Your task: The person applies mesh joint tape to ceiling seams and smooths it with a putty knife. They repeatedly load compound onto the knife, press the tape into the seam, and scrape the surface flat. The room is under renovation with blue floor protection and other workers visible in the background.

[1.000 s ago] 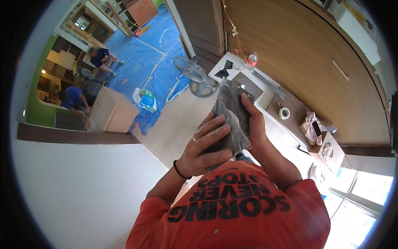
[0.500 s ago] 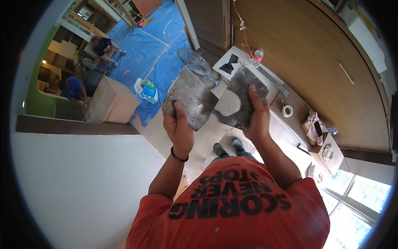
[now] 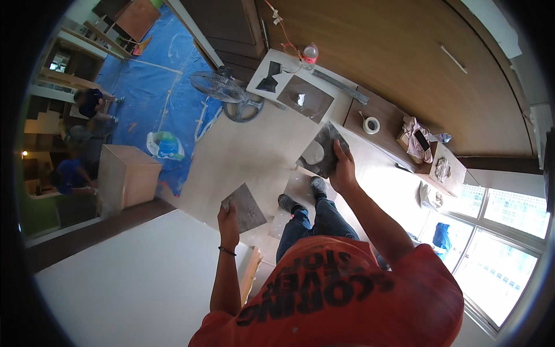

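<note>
My left hand (image 3: 229,226) grips a square grey putty plate (image 3: 248,208) by one corner, with the thumb lying on its dusty upper face. This plate is held low over the floor, to the left of my feet. Farther out and to the right, my right hand (image 3: 345,172) holds another square grey putty plate (image 3: 332,141) along its right edge, thumb on top. A smooth mound of pale putty (image 3: 313,154) lies on the left part of that second plate. The two plates are well apart; the fingers beneath them are mostly hidden.
A floor fan (image 3: 222,92) stands ahead on the left, near a white board (image 3: 263,66) and a grey sheet (image 3: 306,98). Tape (image 3: 371,125) and a bottle (image 3: 310,55) sit along the right-hand cabinets. Two people work near blue floor sheeting (image 3: 144,87). A white partition (image 3: 127,283) is at left.
The two plates, previously side by side in front of me, have separated. My left hand has dropped lower and nearer, while the right plate has moved slightly left and down. My view has turned rightward.
</note>
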The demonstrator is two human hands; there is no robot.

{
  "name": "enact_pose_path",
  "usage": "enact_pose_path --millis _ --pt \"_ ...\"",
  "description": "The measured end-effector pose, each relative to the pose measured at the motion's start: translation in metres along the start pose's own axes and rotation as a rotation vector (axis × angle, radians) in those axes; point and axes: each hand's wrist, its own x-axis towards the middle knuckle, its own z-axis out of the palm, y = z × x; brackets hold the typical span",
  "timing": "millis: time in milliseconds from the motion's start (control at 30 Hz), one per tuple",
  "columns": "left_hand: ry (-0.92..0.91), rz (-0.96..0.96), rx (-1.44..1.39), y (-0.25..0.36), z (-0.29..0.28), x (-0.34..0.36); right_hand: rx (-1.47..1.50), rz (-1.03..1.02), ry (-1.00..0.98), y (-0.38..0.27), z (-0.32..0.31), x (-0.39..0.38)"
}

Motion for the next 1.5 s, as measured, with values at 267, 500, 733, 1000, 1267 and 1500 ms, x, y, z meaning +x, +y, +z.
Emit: enact_pose_path --millis 267,500,733,1000,1267,1500 --pt "0.076 -0.538 -0.603 -0.176 0.042 0.01 0.033 0.152 0.117 0.088 -0.219 0.207" --pt "0.053 -0.694 -0.743 -0.273 0.108 0.009 -0.228 0.033 0.49 0.16 -0.325 0.436" --pt "0.104 -0.794 -0.717 -0.317 0.14 0.015 -0.254 -0.065 0.429 0.193 -0.349 0.59" --pt "0.109 -0.872 -0.627 -0.334 0.155 0.009 -0.905 -0.425 0.857 0.189 -0.373 0.568" --pt "0.01 -0.775 -0.465 -0.309 0.163 0.019 -1.95 -0.38 1.071 0.017 -0.49 0.487" --pt "-0.129 -0.416 0.009 -0.258 0.159 0.027 -1.196 -0.403 0.497 -0.007 -0.412 0.414"
